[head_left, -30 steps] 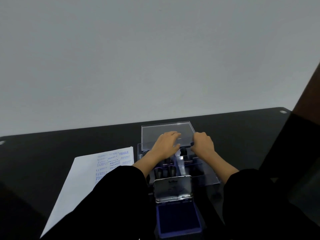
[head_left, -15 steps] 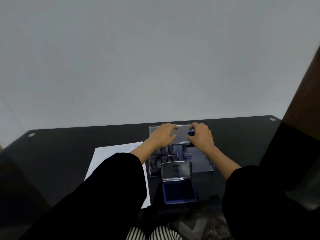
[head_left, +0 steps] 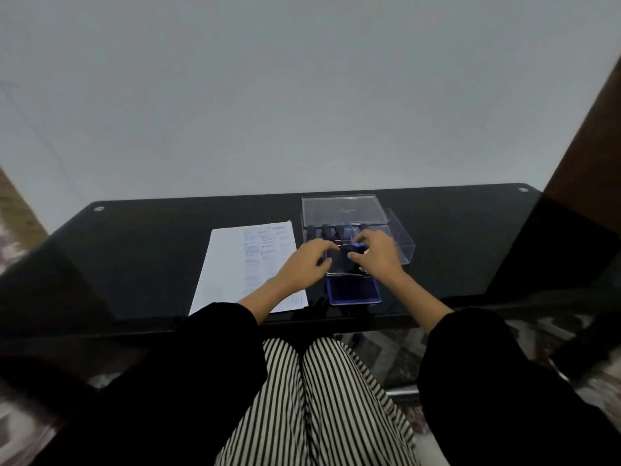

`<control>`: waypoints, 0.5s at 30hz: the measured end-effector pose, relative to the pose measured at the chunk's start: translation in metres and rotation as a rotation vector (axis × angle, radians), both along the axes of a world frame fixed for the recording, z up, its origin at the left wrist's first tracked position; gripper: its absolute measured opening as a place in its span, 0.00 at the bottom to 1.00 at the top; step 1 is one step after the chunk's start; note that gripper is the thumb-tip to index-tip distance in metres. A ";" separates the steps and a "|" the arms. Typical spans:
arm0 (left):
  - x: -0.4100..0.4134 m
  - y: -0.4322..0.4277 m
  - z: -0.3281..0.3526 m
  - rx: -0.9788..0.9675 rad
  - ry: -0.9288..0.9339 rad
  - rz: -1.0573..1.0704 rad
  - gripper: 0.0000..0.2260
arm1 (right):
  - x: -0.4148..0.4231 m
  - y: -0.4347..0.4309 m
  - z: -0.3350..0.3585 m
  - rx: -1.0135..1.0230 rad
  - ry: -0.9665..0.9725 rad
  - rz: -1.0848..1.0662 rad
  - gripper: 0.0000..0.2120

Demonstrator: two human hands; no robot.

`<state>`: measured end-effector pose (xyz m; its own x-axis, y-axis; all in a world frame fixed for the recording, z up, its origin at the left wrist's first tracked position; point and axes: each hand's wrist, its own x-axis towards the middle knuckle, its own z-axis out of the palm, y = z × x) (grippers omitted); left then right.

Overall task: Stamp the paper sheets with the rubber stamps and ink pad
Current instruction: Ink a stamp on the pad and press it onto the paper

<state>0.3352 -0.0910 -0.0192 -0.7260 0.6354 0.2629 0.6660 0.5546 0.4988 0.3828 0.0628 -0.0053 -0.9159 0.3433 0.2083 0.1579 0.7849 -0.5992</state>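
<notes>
Fingers [head_left: 364, 236] of right hand [head_left: 378, 255] around blue-topped stamp [head_left: 357, 247], near ink pad [head_left: 354, 290]

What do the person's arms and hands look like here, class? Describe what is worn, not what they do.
Both arms wear loose, plain black long sleeves, the left sleeve and right sleeve ending short of the wrists. The left hand and right hand are bare: no gloves, watch or bracelet shows.

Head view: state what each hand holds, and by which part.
The right hand pinches a small blue-ended stamp by its sides, between thumb and fingertips. Whether the left hand holds anything cannot be told.
</notes>
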 end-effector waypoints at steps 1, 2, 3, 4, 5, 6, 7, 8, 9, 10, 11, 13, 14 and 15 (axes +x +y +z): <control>0.006 -0.003 -0.008 0.034 -0.013 0.012 0.14 | 0.002 -0.002 -0.006 -0.005 -0.010 0.007 0.12; 0.011 -0.005 -0.016 0.064 -0.034 0.026 0.14 | 0.004 -0.004 -0.012 -0.013 -0.015 0.011 0.12; 0.015 -0.007 -0.022 0.083 -0.059 0.043 0.14 | 0.006 -0.006 -0.017 -0.021 -0.016 0.014 0.12; 0.019 -0.009 -0.028 0.086 -0.083 0.062 0.15 | 0.008 -0.007 -0.021 -0.025 -0.017 0.017 0.12; 0.021 -0.011 -0.033 0.080 -0.101 0.079 0.17 | 0.010 -0.008 -0.025 -0.026 -0.013 0.022 0.11; 0.022 -0.012 -0.038 0.071 -0.117 0.093 0.19 | 0.011 -0.009 -0.028 -0.025 -0.005 0.028 0.11; 0.023 -0.013 -0.043 0.061 -0.135 0.106 0.21 | 0.012 -0.009 -0.031 -0.023 0.010 0.035 0.11; 0.023 -0.014 -0.047 0.047 -0.151 0.117 0.24 | 0.013 -0.010 -0.033 -0.022 0.024 0.040 0.11; 0.022 -0.015 -0.051 0.029 -0.164 0.125 0.26 | 0.014 -0.011 -0.036 -0.020 0.035 0.044 0.11; 0.022 -0.015 -0.055 0.010 -0.171 0.127 0.29 | 0.014 -0.012 -0.039 -0.014 0.044 0.046 0.11; 0.021 -0.015 -0.059 -0.005 -0.173 0.123 0.31 | 0.014 -0.013 -0.041 -0.005 0.050 0.046 0.11; 0.021 -0.015 -0.065 -0.020 -0.162 0.108 0.32 | 0.014 -0.014 -0.046 0.023 0.051 0.047 0.11; 0.020 -0.014 -0.067 -0.028 -0.145 0.097 0.32 | 0.013 -0.015 -0.048 0.045 0.046 0.053 0.11; 0.019 -0.014 -0.070 -0.040 -0.123 0.086 0.31 | 0.013 -0.016 -0.051 0.074 0.041 0.060 0.11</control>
<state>0.3545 -0.1048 -0.0888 -0.8033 0.5779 0.1442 0.5505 0.6278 0.5503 0.3956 0.0472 -0.0559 -0.9244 0.2702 0.2691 0.0855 0.8346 -0.5442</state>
